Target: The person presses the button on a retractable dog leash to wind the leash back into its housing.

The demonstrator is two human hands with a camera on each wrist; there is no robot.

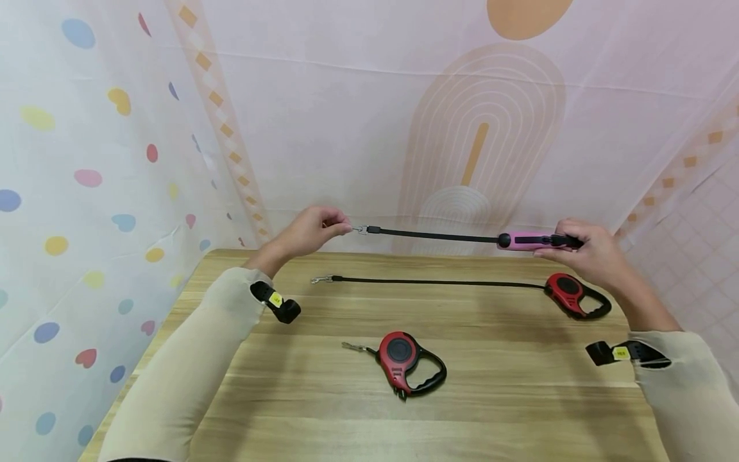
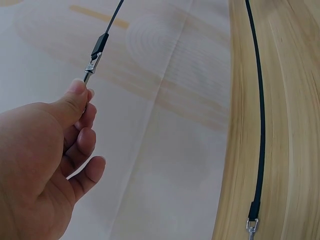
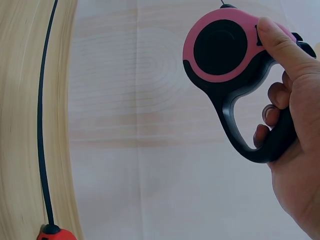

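We've got the left hand point(image 1: 308, 232) pinching the metal clip point(image 1: 359, 229), right hand point(image 1: 589, 253) wrapped round the pink retractable leash point(image 1: 528, 240) handle, thumb on top, so the black tape point(image 1: 433, 235) runs taut above the desk point(image 1: 323, 410). Pink shell, black hub and grip. Below: one red leash point(image 1: 571, 295) with tape pulled out, another red leash point(image 1: 407, 362) reeled in
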